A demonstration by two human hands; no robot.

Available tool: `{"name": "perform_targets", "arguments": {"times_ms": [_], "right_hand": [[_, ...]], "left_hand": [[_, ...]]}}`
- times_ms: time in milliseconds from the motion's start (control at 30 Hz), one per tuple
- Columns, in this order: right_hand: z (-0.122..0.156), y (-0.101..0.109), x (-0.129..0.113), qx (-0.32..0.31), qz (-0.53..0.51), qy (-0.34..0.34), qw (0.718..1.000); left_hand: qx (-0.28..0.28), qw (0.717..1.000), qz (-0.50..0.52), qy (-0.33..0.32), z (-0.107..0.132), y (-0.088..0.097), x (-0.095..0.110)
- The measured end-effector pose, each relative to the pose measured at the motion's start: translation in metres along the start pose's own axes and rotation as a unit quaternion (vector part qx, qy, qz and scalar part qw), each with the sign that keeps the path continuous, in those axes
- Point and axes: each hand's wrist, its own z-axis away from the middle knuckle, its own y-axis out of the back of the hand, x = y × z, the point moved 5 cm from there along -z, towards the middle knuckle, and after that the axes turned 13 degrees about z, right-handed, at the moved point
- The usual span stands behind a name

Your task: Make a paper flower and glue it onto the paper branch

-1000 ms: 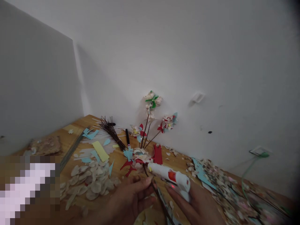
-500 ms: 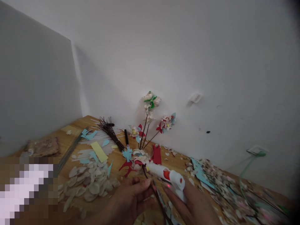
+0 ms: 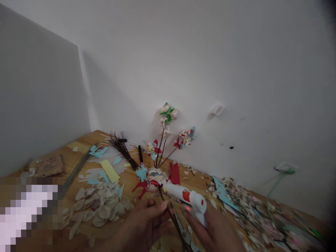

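Right hand (image 3: pixel 217 232) apparently grips glue gun (image 3: pixel 185 197) above it.

We can read no words, labels, brands or numbers anywhere; the white glue gun (image 3: pixel 185 197) shows only red and yellow patches, and the paper scraps on the table (image 3: pixel 78 147) are blank.

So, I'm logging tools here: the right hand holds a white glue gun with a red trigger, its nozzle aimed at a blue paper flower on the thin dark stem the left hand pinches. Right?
Nearly. The head view shows the right hand holding the white glue gun with a red trigger, and the left hand pinching the thin dark stem, but the paper flower at the nozzle is cream-white, not blue.
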Motion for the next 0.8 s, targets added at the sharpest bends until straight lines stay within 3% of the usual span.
{"name": "perform_targets", "arguments": {"times_ms": [400,800], "right_hand": [[0.001,0.008,-0.006,0.021,0.02,-0.009,1.0],[0.002,0.015,-0.005,0.04,0.005,0.007,0.999]], "left_hand": [[-0.024,1.0,0.005,0.004,0.0,-0.002,-0.001],[0.001,1.0,0.008,0.013,0.0,-0.001,-0.002]]}}
